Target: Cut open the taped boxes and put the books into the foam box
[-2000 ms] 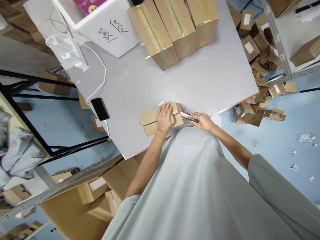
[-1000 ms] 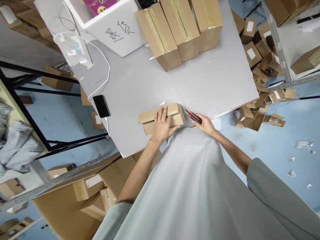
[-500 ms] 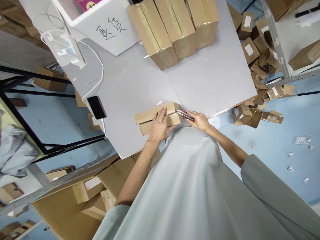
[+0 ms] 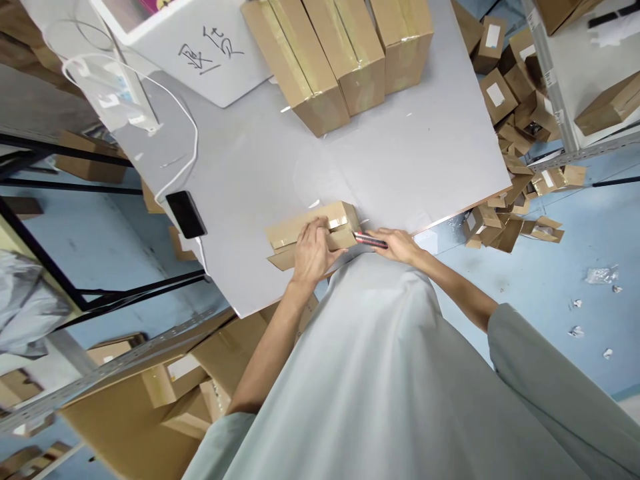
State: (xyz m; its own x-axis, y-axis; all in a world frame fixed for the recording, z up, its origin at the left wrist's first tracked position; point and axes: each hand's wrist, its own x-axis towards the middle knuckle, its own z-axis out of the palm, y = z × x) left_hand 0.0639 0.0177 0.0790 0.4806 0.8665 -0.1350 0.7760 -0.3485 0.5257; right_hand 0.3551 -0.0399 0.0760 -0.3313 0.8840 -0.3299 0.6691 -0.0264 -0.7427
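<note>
We log: left hand (image 4: 313, 253) curled on box (image 4: 286, 233) (long axis roughly 9-to-3), right hand (image 4: 399, 245) gripping knife (image 4: 371, 240) at its 3 o'clock end.

Pale blue floor (image 4: 550, 293) with small cartons (image 4: 495, 97) dumped far right, grey worktable (image 4: 440, 147) in the middle, metal shelving (image 4: 551, 80) either side.

A long brown cardboard box (image 4: 287, 233) lies flat under the left hand (image 4: 313, 253), 1 flap apparently lifting; a red-and-black utility knife (image 4: 371, 239), gripped in the right hand (image 4: 400, 245), points at its end.
</note>
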